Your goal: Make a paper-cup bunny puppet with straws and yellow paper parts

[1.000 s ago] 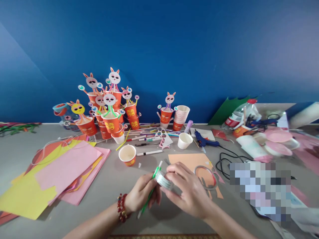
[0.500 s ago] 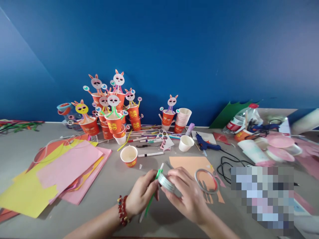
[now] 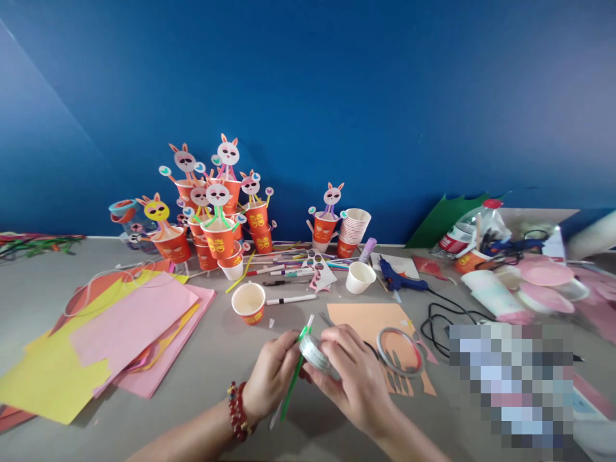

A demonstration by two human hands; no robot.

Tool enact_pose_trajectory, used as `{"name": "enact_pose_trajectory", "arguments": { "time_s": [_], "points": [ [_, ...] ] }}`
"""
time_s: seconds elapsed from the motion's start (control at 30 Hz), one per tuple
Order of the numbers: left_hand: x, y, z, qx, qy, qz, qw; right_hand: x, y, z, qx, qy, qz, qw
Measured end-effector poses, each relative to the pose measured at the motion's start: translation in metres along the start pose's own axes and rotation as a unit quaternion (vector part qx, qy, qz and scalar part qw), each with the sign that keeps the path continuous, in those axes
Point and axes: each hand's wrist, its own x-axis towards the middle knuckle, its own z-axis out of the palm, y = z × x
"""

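Observation:
My left hand (image 3: pixel 270 371) is closed, its thumb and fingers pinching a green straw (image 3: pixel 291 391) and a pale straw (image 3: pixel 276 417) that stick out above and below the grip. Close by on the right, my right hand (image 3: pixel 355 378) grips a roll of tape (image 3: pixel 314 351) with its edge against the top of the green straw. The fingertips behind the roll are partly hidden. Beyond the hands stands an open paper cup (image 3: pixel 249 303), red with yellow print. Orange paper (image 3: pixel 364 316) and a larger tape ring (image 3: pixel 400 351) lie beside my right hand.
Red cups with rabbit faces (image 3: pixel 218 192) stand stacked at the back left. Coloured paper sheets (image 3: pixel 135 314) cover the left side. Pens and markers (image 3: pixel 291 299), a white cup (image 3: pixel 360 278) and a blue glue gun (image 3: pixel 400 276) with a black cord are behind the hands.
Both hands and the tape roll have shifted slightly to the left, and the tops of the straws tilt a little further left. Both grips are kept.

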Motion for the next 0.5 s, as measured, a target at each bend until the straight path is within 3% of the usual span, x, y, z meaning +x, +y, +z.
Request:
{"name": "enact_pose_trajectory", "arguments": {
  "time_s": [0.33, 0.5],
  "points": [
    [-0.0049, -0.0051, 0.0058, -0.048, 0.036, -0.002, 0.998, 0.0026, -0.0055, 0.0045, -0.076, 0.038, -0.006, 0.996],
    [-0.005, -0.0094, -0.0002, -0.014, 0.04, 0.007, 0.999, 0.0009, -0.0049, 0.0038, -0.073, 0.029, -0.017, 0.997]
  ]
}}
